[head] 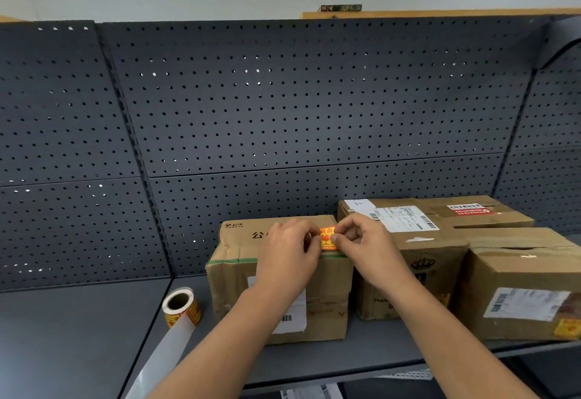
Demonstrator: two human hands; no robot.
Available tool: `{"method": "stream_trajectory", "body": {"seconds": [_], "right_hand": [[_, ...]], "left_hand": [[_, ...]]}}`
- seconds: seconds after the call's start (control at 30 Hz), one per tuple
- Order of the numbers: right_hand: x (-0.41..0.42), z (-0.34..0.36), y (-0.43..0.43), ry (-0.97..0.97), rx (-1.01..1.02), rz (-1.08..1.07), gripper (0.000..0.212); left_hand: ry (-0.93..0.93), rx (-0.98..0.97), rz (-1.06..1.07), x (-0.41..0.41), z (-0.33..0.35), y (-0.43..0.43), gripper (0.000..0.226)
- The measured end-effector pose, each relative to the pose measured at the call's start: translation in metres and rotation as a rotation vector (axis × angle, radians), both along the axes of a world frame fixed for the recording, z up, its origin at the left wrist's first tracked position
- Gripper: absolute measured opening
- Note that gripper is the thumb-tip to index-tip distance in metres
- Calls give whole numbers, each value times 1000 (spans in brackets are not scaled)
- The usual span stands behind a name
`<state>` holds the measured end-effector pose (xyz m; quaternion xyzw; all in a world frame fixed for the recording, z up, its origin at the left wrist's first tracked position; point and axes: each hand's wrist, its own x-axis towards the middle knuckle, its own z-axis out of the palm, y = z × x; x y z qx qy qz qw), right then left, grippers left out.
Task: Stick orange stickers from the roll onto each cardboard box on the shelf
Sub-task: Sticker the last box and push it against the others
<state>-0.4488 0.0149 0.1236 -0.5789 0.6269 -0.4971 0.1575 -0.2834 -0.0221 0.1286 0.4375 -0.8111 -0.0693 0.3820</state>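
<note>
The sticker (pixel 327 237) is orange with red print and is held upright over the top front edge of the left box (pixel 239 276), near that box's right corner. Whether it already touches the cardboard cannot be told. The left hand (pixel 289 250) pinches its left edge between thumb and forefinger, with the other fingers curled in. The right hand (pixel 361 244) pinches its right edge the same way, fingers bunched close. Both forearms cross in front of the left box and hide part of the white label on its front face.

The roll (pixel 182 306) stands to the left of the left box, a little apart from it, with its core opening tilted upward. A pale backing strip (pixel 169 354) trails from it toward the near edge of the shelf (pixel 361 354).

Just right of the left box is the middle box (pixel 434 272), with a crown print on its front. Farther right is the right box (pixel 518 276), which carries an orange sticker at its lower front corner. Behind that one is a back box (pixel 503 214) with a red-and-white label on top.

A dark pegboard (pixel 283 99) rises behind the left box.
</note>
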Motion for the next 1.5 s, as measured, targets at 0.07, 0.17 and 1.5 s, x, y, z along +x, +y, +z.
{"method": "stream_trajectory", "body": {"seconds": [0.07, 0.17, 1.5], "right_hand": [[-1, 0, 0, 23, 13, -6, 9], [-1, 1, 0, 45, 38, -14, 7], [20, -25, -11, 121, 32, -121, 4]], "left_hand": [[-19, 6, 3, -1, -2, -1, 15], [-38, 8, 1, 0, -4, -3, 16], [-9, 115, -28, 3, -17, -11, 4]]}}
